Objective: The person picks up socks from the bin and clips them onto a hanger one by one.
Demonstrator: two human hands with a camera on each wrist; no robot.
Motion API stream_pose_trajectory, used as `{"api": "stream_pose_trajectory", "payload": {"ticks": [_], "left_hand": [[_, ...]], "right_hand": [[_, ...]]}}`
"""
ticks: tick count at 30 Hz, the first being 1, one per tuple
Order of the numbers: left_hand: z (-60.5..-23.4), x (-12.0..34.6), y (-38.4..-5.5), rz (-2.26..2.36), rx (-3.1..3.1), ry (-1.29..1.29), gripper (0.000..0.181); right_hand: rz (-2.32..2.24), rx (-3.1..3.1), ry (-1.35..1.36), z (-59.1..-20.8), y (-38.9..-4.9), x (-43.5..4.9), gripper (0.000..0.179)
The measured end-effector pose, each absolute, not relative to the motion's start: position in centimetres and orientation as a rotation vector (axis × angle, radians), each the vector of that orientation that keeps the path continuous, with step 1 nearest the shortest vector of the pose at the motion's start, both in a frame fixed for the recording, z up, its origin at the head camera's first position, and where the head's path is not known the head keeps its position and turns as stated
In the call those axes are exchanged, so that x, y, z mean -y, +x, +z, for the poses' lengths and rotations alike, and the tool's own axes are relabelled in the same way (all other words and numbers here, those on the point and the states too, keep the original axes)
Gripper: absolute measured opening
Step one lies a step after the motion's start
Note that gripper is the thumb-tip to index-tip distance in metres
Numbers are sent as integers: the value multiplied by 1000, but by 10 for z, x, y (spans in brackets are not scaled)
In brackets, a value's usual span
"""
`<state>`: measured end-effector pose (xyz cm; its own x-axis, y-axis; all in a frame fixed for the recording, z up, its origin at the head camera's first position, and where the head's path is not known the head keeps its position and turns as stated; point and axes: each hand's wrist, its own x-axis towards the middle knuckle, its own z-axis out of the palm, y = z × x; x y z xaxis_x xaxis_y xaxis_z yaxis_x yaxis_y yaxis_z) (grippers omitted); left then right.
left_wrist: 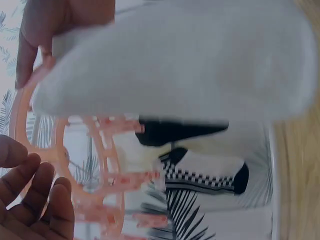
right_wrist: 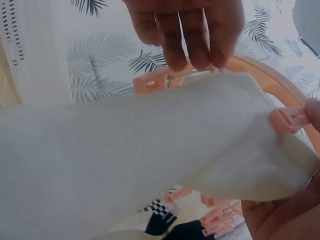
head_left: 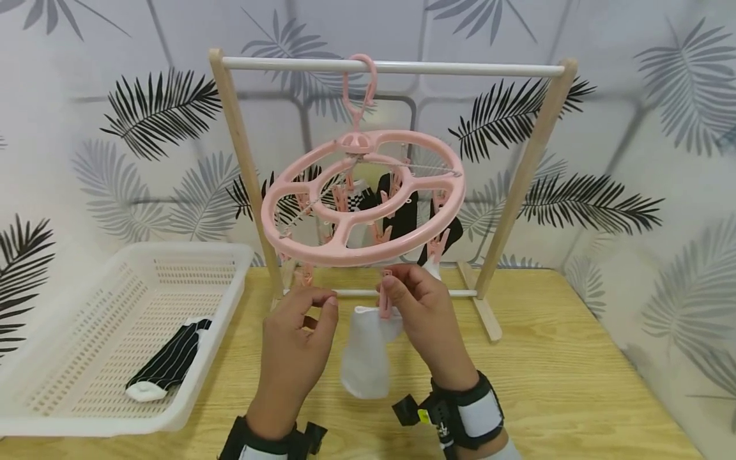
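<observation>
A white sock [head_left: 366,358] hangs toe down below the front rim of the pink round drying hanger [head_left: 368,254]. My right hand [head_left: 422,306] pinches a pink clothespin [head_left: 386,297] whose jaws are on the sock's cuff; the right wrist view shows this clothespin [right_wrist: 287,120] on the fabric. Left of the sock, my left hand [head_left: 305,335] is held apart with nothing in it. Its fingers look relaxed in the right wrist view, just beyond the sock's edge. The sock covers much of both wrist views.
The hanger hooks over the white bar [head_left: 460,68] of a wooden rack [head_left: 523,166]. Behind, a checkered sock [left_wrist: 205,172] and dark socks [head_left: 405,214] hang from pins. A white basket [head_left: 221,300] at left holds a black striped sock [head_left: 169,354].
</observation>
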<state>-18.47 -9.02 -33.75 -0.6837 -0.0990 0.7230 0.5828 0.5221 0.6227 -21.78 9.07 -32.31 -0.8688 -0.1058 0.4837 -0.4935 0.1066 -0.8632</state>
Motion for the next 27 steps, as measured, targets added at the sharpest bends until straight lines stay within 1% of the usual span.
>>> {"api": "stream_pose_trajectory", "payload": {"ticks": [5,12,18,22,27], "left_hand": [[-332,107,-189,-999,1957,-383,11],[-318,125,-190,-905,1906,-356,13],[-312,143,-196,-884,1911,-357,18],[-299,155,-210,-832,1937,-476,23],[-277,170,-230,-647,2069,-768,43]], "right_hand": [[1817,2083,592,-318,-217,-101,23],[1828,2019,612,-317,-220,-106,23],[1867,2045,609,-319,-221,-101,23],[1862,2033,606,-320,-222,-100,22],[1849,2036,615,-321,-224,-101,22]]}}
